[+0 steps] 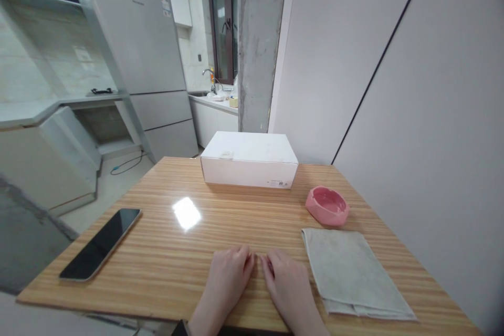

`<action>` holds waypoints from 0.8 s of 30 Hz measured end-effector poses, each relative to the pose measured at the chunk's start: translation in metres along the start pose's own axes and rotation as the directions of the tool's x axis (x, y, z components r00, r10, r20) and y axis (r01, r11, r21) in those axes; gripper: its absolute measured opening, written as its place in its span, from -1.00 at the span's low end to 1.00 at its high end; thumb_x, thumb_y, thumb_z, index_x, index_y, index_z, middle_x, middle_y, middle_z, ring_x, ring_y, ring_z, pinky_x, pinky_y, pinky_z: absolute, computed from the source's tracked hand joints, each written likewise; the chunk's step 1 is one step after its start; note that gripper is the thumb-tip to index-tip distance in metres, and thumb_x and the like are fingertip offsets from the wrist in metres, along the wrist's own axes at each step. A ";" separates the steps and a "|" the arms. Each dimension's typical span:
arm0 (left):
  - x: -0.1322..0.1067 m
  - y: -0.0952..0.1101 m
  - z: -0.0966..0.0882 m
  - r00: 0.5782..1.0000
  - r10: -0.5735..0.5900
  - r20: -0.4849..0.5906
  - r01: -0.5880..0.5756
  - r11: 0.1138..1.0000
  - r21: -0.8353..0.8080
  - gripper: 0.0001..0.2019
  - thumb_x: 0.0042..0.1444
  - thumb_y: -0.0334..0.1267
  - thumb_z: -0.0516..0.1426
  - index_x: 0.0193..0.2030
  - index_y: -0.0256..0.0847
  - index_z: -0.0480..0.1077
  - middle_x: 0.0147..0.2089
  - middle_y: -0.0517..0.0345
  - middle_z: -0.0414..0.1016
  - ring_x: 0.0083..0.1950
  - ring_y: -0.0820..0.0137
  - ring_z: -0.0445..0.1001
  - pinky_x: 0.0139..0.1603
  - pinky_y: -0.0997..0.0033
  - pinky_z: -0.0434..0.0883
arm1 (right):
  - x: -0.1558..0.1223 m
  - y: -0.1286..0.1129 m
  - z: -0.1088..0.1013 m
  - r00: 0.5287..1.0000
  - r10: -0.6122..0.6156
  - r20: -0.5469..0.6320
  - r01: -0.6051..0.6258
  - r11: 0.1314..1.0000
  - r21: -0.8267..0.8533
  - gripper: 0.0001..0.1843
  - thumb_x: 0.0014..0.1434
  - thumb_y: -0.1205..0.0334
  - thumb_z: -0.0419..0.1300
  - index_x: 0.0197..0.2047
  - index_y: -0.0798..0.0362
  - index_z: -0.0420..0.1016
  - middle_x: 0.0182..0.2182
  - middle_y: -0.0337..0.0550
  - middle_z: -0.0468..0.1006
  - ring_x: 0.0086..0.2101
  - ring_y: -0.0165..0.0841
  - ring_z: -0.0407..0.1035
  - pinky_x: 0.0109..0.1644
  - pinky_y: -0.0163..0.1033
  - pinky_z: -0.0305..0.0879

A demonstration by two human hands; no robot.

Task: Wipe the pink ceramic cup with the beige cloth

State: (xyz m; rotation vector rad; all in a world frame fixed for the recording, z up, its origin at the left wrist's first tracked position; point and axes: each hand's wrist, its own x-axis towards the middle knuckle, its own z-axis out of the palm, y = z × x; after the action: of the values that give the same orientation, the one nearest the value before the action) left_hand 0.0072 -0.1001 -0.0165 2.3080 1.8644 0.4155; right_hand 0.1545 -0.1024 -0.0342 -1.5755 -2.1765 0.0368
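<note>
My left hand (231, 269) rests on the wooden table (165, 257) near its front edge, fingers curled into a loose fist. Beside it lies my right hand (286, 275), curled the same way, with a small gap between the two. I see nothing in either hand. Just right of my right hand, a folded grey cloth (352, 270) lies flat without touching it. Behind the cloth sits a pink ashtray (326, 212) with notches in its rim. Off to the left is a smartphone (103, 244), its dark screen facing up.
A closed white box (250, 160) stands at the table's far edge. Along the right side runs a white wall (441, 131) with a dark seam. Beyond the table are a grey fridge (136, 37), a concrete pillar (260, 47) and a kitchen counter with a tap (212, 77).
</note>
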 end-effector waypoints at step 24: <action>-0.002 -0.005 0.003 0.997 0.070 0.035 -0.071 0.997 0.025 -0.66 0.25 -0.28 -0.05 -0.46 -0.12 0.48 -0.43 0.13 0.59 -0.39 0.30 0.54 -0.42 0.42 0.19 | 0.000 -0.004 0.002 0.999 -0.050 0.013 0.050 0.998 -0.030 -0.70 0.31 0.30 -0.10 -0.43 -0.01 0.31 -0.54 -0.23 0.52 -0.51 -0.31 0.43 -0.43 -0.26 -0.01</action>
State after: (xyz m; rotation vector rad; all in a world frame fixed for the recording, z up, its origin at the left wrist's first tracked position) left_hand 0.0029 -0.1006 -0.0205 2.3879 1.7879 0.3597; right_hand 0.1500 -0.1038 -0.0347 -1.5403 -2.2348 -0.0024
